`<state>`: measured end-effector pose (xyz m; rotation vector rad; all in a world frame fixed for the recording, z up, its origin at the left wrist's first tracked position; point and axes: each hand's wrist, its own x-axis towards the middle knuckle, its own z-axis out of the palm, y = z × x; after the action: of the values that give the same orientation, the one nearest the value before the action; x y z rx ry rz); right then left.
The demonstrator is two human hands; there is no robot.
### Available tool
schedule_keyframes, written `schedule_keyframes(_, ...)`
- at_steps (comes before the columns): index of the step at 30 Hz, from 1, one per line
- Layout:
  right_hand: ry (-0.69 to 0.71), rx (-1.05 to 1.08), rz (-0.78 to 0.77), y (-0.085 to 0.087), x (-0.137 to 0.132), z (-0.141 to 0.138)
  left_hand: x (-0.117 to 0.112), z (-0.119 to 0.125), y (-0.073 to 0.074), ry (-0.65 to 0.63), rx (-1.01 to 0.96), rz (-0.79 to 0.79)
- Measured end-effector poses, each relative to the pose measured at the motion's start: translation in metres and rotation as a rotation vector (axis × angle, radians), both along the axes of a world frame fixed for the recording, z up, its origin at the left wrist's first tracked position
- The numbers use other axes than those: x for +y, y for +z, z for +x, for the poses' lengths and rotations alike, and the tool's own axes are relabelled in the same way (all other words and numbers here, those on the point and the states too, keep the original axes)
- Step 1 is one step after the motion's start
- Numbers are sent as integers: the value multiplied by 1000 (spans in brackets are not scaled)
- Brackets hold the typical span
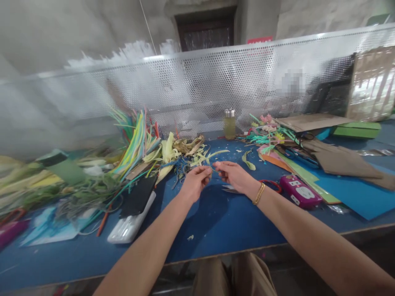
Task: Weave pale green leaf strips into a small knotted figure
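Over the middle of the blue table [216, 230], my left hand [196, 181] and my right hand [233, 174] meet almost fingertip to fingertip. Both are closed in a pinch on a thin green strip [213, 169], which spans the small gap between them. Its ends are hidden by my fingers. Scissors with red handles [273, 183] lie under my right wrist, their blade [230, 189] pointing left. Just beyond my hands is a heap of pale corn husks [169, 150] and shredded strips, with blue strands [182, 165] among them.
Colourful pipe cleaners [135, 139] bunch at the left, near a black phone [138, 196] on a white case [132, 224]. A purple power socket [300, 191], blue card sheets [354, 195] and brown cardboard [342, 162] lie right. A glass bottle [229, 124] stands before the perforated metal screen [203, 88].
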<state>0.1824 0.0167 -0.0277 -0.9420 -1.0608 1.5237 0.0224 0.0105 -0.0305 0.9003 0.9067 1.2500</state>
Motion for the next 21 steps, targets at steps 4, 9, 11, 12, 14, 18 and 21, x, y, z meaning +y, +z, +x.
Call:
schedule_keyframes(4, -57, -151, 225, -1, -4, -6, -4, 6, -7, -57, 153, 57)
schedule_keyframes(9, -22, -238, 200, -5, 2, 2, -3, 2, -4, -178, 280, 77)
schedule_keyframes(11, 24, -237, 171, -6, 4, 4, -1, -1, -3, -220, 289, 53)
schedule_keyframes(12, 45, -230, 154, -6, 5, 4, -1, -2, -2, -238, 288, 41)
schedule_keyframes(14, 68, -209, 117, -7, 6, 5, -1, -3, -2, -259, 281, 20)
schedule_keyframes(18, 76, -167, 109, -7, 6, 4, -2, -3, -1, -255, 259, -7)
schedule_keyframes(21, 81, -145, 98, -6, 5, 3, -2, -3, 0, -241, 271, 3)
